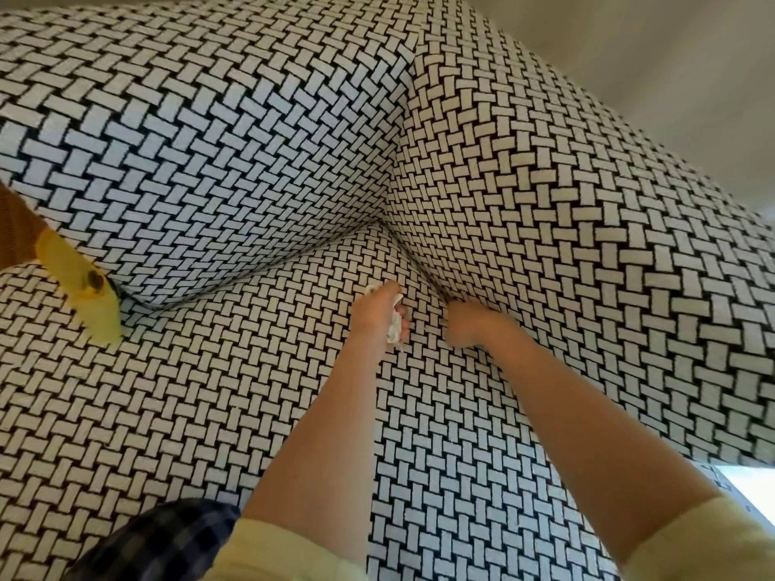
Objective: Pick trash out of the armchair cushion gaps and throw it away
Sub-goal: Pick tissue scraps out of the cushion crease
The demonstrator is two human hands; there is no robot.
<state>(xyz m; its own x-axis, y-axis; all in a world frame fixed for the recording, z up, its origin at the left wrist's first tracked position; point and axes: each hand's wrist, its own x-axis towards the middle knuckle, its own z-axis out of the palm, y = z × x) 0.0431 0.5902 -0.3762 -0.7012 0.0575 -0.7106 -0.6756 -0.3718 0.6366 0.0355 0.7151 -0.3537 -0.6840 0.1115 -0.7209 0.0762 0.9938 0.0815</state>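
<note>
Head view: looking down into an armchair covered in a black-and-white basket-weave fabric. The seat cushion fills the lower half of the picture. The back cushion rises at the upper left, and the padded armrest rises at the right. All three meet in a deep corner crease near the middle.

Two bare forearms reach up from the bottom edge toward that corner, each coming out of a pale yellow sleeve.

The left hand rests on the seat cushion just in front of the corner. Its grip is closed around a crumpled white paper, which shows between the curled fingers and the palm.

The right hand is just beside it, pressed against the gap where the seat cushion meets the armrest. Its fingers are tucked toward the crease and hidden, so I cannot tell whether its grip is open or closed, or whether it holds anything.

At the far left, well apart from both hands, a yellow item with a dark brown spot lies across the gap between the back cushion and the seat cushion.

Dark plaid cloth shows at the bottom left.
</note>
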